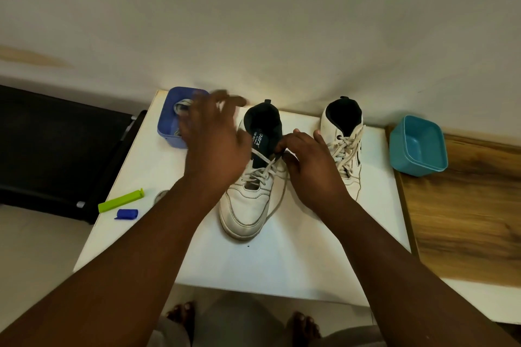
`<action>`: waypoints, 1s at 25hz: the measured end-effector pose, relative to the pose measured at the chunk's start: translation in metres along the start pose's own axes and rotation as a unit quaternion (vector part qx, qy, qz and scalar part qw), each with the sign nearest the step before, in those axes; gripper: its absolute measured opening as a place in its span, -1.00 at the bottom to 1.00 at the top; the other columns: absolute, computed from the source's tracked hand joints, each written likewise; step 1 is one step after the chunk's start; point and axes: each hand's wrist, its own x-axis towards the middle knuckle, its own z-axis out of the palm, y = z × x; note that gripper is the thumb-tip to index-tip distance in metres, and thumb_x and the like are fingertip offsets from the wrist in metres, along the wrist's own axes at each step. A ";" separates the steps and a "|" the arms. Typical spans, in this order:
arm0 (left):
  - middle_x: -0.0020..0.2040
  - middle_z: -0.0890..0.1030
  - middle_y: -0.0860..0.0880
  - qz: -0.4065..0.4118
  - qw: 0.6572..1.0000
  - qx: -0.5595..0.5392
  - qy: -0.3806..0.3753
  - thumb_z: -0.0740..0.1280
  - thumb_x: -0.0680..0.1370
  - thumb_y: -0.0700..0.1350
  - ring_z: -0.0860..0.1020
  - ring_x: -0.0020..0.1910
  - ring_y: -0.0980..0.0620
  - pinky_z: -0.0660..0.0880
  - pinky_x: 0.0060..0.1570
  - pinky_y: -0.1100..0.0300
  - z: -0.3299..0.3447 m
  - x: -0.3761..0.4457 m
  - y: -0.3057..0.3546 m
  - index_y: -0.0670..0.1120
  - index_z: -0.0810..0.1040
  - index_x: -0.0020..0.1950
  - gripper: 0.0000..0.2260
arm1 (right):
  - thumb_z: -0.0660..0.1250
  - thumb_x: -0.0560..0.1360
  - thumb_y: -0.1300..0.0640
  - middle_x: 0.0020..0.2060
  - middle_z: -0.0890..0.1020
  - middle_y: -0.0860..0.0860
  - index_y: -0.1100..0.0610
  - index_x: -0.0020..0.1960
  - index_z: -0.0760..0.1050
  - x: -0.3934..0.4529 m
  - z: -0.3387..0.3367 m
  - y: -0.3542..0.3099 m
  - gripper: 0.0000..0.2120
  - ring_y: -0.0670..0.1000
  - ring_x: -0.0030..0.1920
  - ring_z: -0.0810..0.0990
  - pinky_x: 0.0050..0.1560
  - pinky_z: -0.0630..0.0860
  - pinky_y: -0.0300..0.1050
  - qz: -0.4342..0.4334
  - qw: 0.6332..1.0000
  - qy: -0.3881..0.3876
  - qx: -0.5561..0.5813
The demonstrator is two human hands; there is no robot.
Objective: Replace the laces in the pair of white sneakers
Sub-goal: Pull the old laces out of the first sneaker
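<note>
A person is standing over a small white table [282, 267] and working on the nearer of two white sneakers. The right hand [310, 166] is pinching the lace [260, 156] at the top eyelets of the left sneaker [249, 200], fingers curled tightly at the shoe's collar, so the shoe is lying directly under and in front of that hand with its toe pointing back toward the person. The left hand [214, 138] is blurring with motion above and just left of the same shoe; its fingers are spreading loosely, and whether it is holding a lace end cannot be told. Beyond its fingertips, a blue tub [169, 127] is holding what looks like coiled lace. The second sneaker [345, 146], fully laced, is standing just right of the right hand, and a teal bowl [417, 146] is sitting further right on a wooden surface. A green clip [121, 200] and a small blue cap [127, 214] are lying left of the left forearm. The risk here is that the fast-moving left hand is sweeping close to the tub and could knock it off the table's far corner, and a hard tug could drag the shoe or snag the lace in an eyelet.
</note>
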 end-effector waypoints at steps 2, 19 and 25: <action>0.59 0.20 0.01 0.053 0.985 0.056 -0.157 0.29 0.57 0.03 -0.08 0.61 -0.20 -0.15 0.49 -0.41 0.012 -0.005 0.008 0.24 0.50 0.28 -0.71 | 0.29 0.56 0.40 0.07 0.64 -0.02 0.05 0.08 0.57 0.000 0.000 0.000 -0.72 0.08 0.32 0.52 0.56 0.04 -0.02 -0.007 1.000 0.000 -0.001; 0.45 0.41 0.04 0.017 0.986 0.135 -0.093 0.30 0.62 0.11 0.04 0.60 -0.15 -0.11 0.46 -0.40 0.005 -0.001 0.001 0.16 0.61 0.17 -0.82 | 0.33 0.53 0.41 0.11 0.64 -0.02 0.05 0.11 0.58 -0.001 -0.003 -0.002 -0.70 0.04 0.29 0.52 0.55 -0.01 -0.10 -0.012 1.000 0.005 -0.008; 0.52 0.32 -0.05 -0.007 0.999 0.042 -0.032 0.31 0.58 -0.06 -0.01 0.61 -0.21 -0.12 0.47 -0.37 0.001 -0.003 0.000 0.18 0.53 0.25 -0.74 | 0.36 0.51 0.39 0.07 0.62 -0.05 0.04 0.10 0.55 -0.001 -0.001 0.000 -0.70 -0.01 0.15 0.55 0.60 0.06 0.01 -0.008 1.000 0.002 -0.004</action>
